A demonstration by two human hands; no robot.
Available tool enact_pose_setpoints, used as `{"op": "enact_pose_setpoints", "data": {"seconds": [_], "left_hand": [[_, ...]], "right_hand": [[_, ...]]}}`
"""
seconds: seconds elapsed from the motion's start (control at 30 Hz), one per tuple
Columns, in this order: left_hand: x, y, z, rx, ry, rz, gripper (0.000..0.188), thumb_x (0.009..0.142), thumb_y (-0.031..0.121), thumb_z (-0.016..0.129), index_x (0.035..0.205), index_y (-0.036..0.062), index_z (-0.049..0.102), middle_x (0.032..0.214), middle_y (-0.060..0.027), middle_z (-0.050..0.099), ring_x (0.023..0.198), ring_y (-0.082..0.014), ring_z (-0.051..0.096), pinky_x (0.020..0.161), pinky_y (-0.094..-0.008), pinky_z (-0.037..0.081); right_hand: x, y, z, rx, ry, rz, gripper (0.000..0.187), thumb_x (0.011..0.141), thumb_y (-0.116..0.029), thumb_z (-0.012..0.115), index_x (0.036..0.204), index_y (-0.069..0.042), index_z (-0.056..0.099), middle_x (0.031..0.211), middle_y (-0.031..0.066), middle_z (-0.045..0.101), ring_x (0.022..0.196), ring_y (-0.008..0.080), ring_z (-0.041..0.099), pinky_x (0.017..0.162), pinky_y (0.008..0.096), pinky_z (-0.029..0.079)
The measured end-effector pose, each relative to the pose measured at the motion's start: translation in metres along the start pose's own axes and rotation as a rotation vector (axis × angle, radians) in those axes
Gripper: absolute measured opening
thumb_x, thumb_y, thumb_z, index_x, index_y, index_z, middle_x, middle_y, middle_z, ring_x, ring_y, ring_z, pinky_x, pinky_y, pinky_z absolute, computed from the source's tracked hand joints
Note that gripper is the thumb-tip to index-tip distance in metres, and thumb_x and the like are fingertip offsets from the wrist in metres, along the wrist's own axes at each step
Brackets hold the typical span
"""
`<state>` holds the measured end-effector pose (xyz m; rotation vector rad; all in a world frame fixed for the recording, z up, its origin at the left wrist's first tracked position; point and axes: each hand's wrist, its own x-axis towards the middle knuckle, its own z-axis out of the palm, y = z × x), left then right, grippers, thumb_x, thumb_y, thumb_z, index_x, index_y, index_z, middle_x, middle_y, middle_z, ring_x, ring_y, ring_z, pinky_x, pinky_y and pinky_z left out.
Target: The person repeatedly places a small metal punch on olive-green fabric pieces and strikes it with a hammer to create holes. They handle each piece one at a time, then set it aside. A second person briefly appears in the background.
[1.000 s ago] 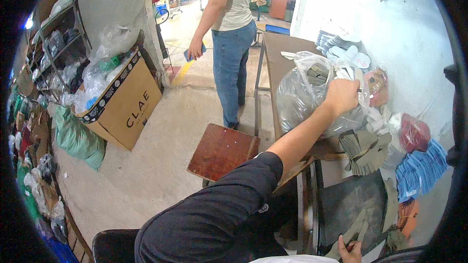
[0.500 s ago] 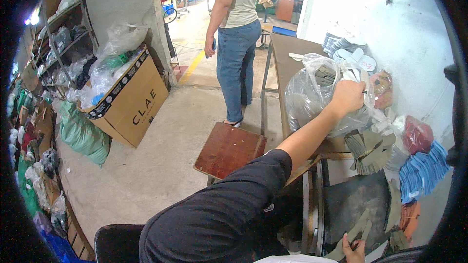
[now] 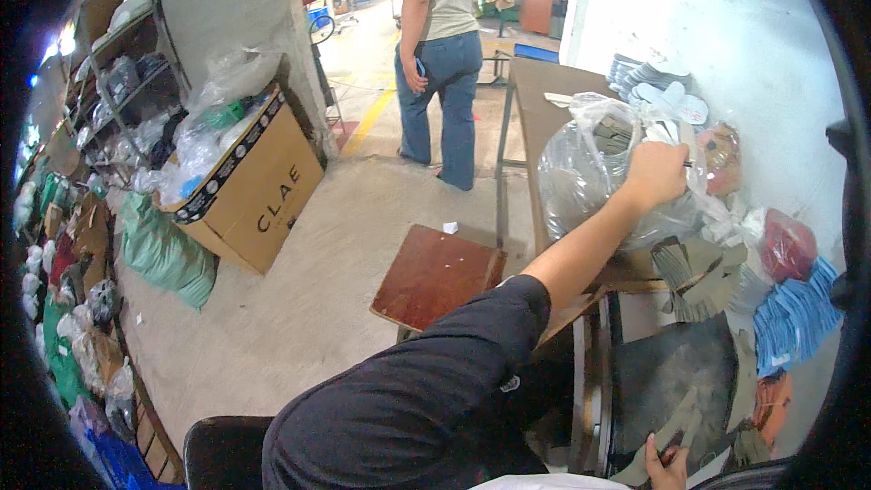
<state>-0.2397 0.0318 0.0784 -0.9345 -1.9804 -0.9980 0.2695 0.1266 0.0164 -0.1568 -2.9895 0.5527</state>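
My left hand (image 3: pixel 659 174) reaches across to the wall side, closed at the mouth of a clear plastic bag (image 3: pixel 581 186) of grey-green pieces. A thin dark tip sticks out past its fingers; what it grips is mostly hidden. Beside it are white strips. Low in the view, my right hand (image 3: pixel 668 466) pinches a grey-green fabric piece (image 3: pixel 680 422) over a dark work surface (image 3: pixel 671 377). Between the hands lies a fanned stack of grey-green pieces (image 3: pixel 703 277).
Blue stacked pieces (image 3: pixel 794 318), an orange bundle (image 3: pixel 773 404) and a red bag (image 3: pixel 785 245) line the wall. Pale blue sole shapes (image 3: pixel 667 100) lie farther back. A wooden stool (image 3: pixel 438 277), a full cardboard box (image 3: pixel 259 195) and a walking person (image 3: pixel 440 54) are to the left.
The person has walked farther away, toward the doorway, and a white scrap on the floor behind the stool now shows. My view has shifted slightly; both hands stay at about the same places.
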Motion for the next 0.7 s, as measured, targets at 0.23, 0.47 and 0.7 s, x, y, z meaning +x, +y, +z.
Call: {"op": "enact_pose_setpoints", "data": {"seconds": [0.23,0.47,0.7], "left_hand": [[0.001,0.0,-0.001,0.017,-0.005,-0.001,0.019,0.082,0.021,0.067,0.091,0.0065,0.074,0.076,-0.0213,0.073,0.075,-0.0431,0.074,0.07,-0.0558,0.057],[0.001,0.002,-0.004,0.043,-0.067,-0.022,0.022,0.082,0.021,0.067,0.097,0.0075,0.075,0.079,-0.0217,0.075,0.077,-0.0425,0.075,0.073,-0.0558,0.057],[0.0,0.003,-0.007,0.034,-0.049,-0.023,0.022,0.082,0.021,0.068,0.098,0.0088,0.076,0.081,-0.0209,0.075,0.08,-0.0419,0.075,0.076,-0.0553,0.057]], "right_hand": [[0.005,-0.011,-0.004,0.09,0.021,0.037,0.018,0.105,-0.015,0.074,0.119,-0.004,0.075,0.089,0.0039,0.031,0.072,0.0189,0.033,0.072,0.0353,0.041],[0.011,-0.004,-0.005,0.146,-0.149,0.177,0.02,0.107,-0.014,0.07,0.12,0.001,0.069,0.088,0.0036,0.035,0.071,0.0195,0.033,0.074,0.0304,0.041],[0.004,-0.001,-0.007,0.196,-0.287,0.336,0.061,0.105,-0.014,0.071,0.162,-0.019,0.049,0.111,0.0057,0.039,0.094,0.0221,0.041,0.089,0.0303,0.036]]}}
